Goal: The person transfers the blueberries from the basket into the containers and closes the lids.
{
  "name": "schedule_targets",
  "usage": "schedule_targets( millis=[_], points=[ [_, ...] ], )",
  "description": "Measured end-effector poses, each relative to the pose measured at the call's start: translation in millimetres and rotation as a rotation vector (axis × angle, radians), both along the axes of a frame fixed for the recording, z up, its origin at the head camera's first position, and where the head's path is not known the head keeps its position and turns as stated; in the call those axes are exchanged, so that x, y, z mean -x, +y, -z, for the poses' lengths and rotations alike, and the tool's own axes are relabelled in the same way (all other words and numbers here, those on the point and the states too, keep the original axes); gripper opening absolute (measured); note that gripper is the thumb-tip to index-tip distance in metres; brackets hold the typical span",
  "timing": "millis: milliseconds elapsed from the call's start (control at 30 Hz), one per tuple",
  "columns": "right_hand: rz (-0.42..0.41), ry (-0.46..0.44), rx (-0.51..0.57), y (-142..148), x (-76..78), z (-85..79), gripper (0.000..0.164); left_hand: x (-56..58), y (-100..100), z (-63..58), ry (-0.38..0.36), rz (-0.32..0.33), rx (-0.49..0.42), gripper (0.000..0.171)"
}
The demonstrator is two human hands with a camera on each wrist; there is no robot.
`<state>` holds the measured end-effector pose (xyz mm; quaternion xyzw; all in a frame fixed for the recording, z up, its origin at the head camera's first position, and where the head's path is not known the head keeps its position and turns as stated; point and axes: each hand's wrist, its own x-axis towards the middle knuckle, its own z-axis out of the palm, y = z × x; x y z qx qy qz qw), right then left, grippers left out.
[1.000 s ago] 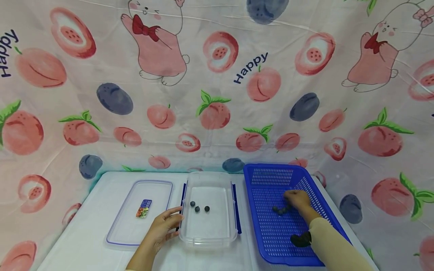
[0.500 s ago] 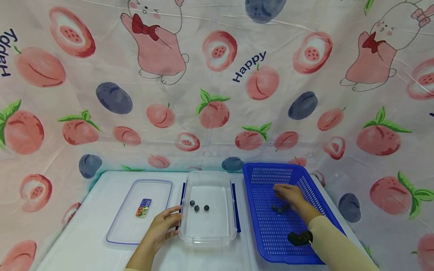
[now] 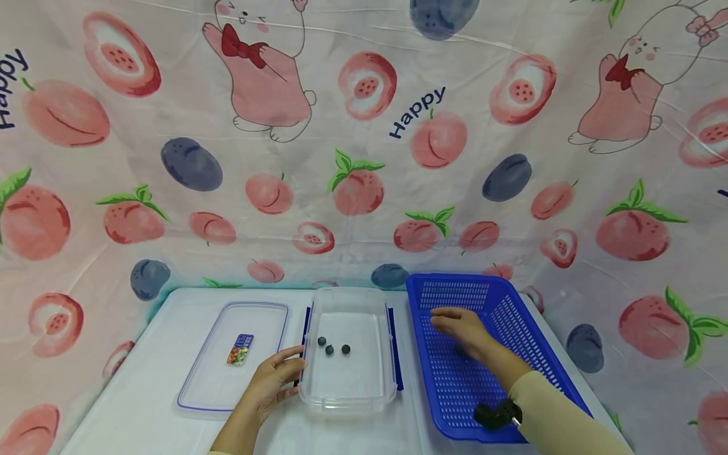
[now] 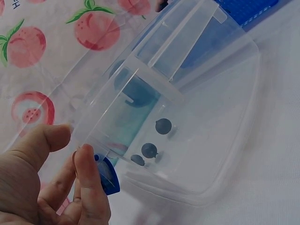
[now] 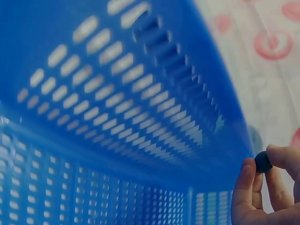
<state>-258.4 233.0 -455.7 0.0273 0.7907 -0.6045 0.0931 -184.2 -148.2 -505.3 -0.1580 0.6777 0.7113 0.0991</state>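
Observation:
Between thumb and fingertips my right hand (image 3: 463, 330) pinches a blueberry (image 5: 263, 161), above the left side of the blue plastic basket (image 3: 435, 404). Dark berries (image 3: 461, 351) in the basket show partly; my hand and forearm cover others. My left hand (image 3: 275, 379) holds the left rim of a clear plastic box (image 3: 348, 400), thumb and index finger at its edge beside a blue latch (image 4: 108, 175). Three blueberries (image 4: 163, 126) lie on the floor of the box, toward its left side and middle.
Left of the box, a clear lid (image 3: 210, 354) with a blue seal lies on the white table (image 3: 136, 379), bearing a colourful label (image 3: 241, 349). The basket stands right of the box. A fruit-printed cloth (image 3: 347, 145) hangs behind the table. A black device (image 3: 493, 415) sits at my right wrist.
My right hand has come up from the berries in the basket and moved left toward the box, carrying a blueberry. The left hand and the box stay in place.

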Motion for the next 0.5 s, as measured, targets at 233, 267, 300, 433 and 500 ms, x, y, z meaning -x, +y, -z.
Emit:
schedule_targets(
  millis=[233, 267, 300, 433, 500],
  points=[
    [-0.023, 0.018, -0.019, -19, -13.6, -14.5, 0.043, 0.4, 0, -0.7, 0.004, 0.003, 0.001, 0.045],
    [-0.026, 0.020, -0.026, -21, -15.1, -15.8, 0.042, 0.5, 0, -0.8, 0.004, 0.003, 0.001, 0.045],
    [-0.026, 0.021, -0.028, -23, -16.3, -17.1, 0.041, 0.6, 0, -0.8, 0.004, 0.003, 0.000, 0.045],
    [-0.047, 0.033, -0.028, -31, -20.1, -19.4, 0.037, 1.1, -1, -0.8, 0.001, 0.002, -0.002, 0.045],
    [-0.059, 0.036, -0.021, -35, -21.8, -20.4, 0.036, 1.2, -1, -0.8, 0.000, 0.002, 0.000, 0.046]
  ],
)
